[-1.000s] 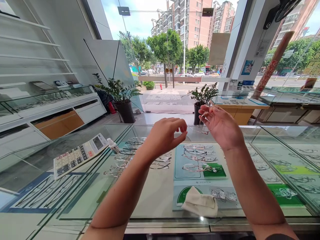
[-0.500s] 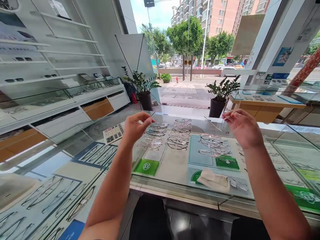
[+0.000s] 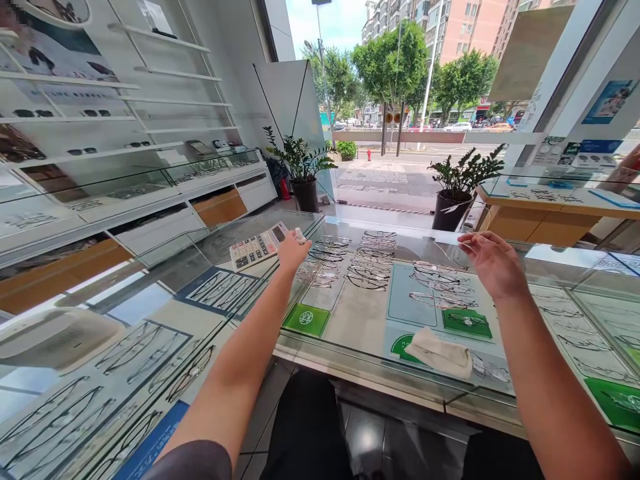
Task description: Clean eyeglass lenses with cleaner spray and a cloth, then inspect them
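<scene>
My left hand (image 3: 293,251) is stretched forward over the glass counter, its fingers closed around a small white object (image 3: 300,235) that looks like a bottle top. Just left of that hand lies a calculator (image 3: 250,252). Raised at the right, my right hand (image 3: 493,261) pinches a thin-rimmed pair of eyeglasses (image 3: 447,251), faint against the background, with a temple reaching out to the left. Rows of eyeglasses (image 3: 373,260) lie under the glass between the hands. A cream cloth (image 3: 439,353) rests on the counter near its front edge.
The glass counter (image 3: 350,333) spans the space before me, with more frames (image 3: 145,350) at the left and green cards (image 3: 306,320) inside. A grey-white device (image 3: 60,340) stands at the far left. Potted plants (image 3: 305,177) flank the glass door beyond.
My left hand has reached forward beside the calculator and closed on the small white object. My right hand still holds the eyeglasses, now lower and turned. The view has shifted slightly left.
</scene>
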The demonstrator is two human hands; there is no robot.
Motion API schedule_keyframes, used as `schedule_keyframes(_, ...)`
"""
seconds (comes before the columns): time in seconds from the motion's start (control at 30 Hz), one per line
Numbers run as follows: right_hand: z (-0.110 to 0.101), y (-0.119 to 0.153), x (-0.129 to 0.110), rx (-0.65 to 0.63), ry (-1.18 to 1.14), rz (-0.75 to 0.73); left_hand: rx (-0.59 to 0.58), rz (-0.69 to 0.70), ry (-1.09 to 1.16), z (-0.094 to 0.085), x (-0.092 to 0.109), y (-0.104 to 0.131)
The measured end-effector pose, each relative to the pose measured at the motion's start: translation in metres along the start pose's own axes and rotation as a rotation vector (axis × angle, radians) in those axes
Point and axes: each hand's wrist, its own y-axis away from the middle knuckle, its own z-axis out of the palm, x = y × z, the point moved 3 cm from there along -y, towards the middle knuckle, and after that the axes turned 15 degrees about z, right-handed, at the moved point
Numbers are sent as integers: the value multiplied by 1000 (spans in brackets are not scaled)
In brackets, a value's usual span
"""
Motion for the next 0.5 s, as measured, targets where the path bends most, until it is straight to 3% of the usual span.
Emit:
schedule_keyframes(0.13,2,0,2,-33,-54,29,-80,-6,-20,0,8,-2)
schedule_keyframes(0.23,4,0,3,-39,-60,51,-61,86,33,-4,35,1)
schedule_keyframes(0.37,4,-2,6,-44,-38,36,13,288,209,2,108,12)
schedule_keyframes(0.43,3,-4,8,-39,-41,43,78,423,513,11,155,25)
schedule_keyframes(0.5,2,-5,11,-37,-49,63,-29,458,848,28,198,41)
